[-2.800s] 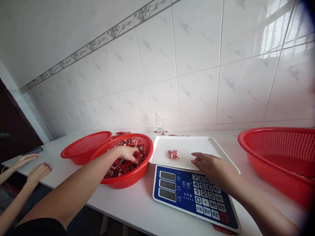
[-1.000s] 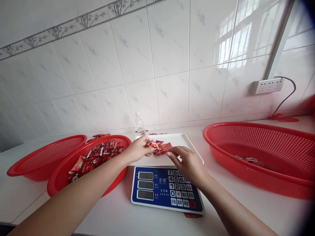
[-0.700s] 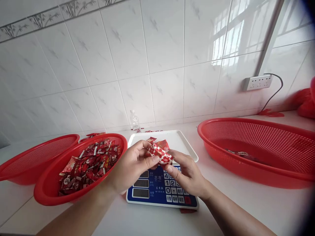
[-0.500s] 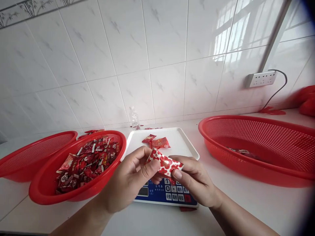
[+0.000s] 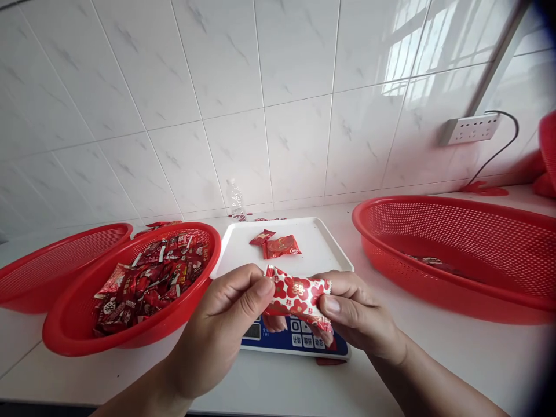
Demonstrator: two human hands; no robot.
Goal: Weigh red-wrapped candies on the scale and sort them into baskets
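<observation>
A wrapped candy (image 5: 299,294) with red flowers on white is stretched between both hands. My left hand (image 5: 226,315) pinches its left end, thumb on top. At the right end, my right hand (image 5: 362,313) grips it between thumb and fingers. Beneath the hands is a kitchen-type scale with a blue keypad (image 5: 299,340) and a white tray (image 5: 324,231); the hands hide part of the keys. On that tray lie a small red packet (image 5: 262,237) and a larger red packet (image 5: 282,247).
A red basket (image 5: 61,339) full of wrapped candies stands at left, another red basket (image 5: 43,266) behind it. At right, a red basket (image 5: 412,289) holds a few packets. A clear bottle (image 5: 236,200) and a socket strip (image 5: 473,128) are at the wall.
The candy has been turned and pulled flatter, so its printed face shows more fully. Both hands have shifted slightly, and the camera view has tilted a little downward.
</observation>
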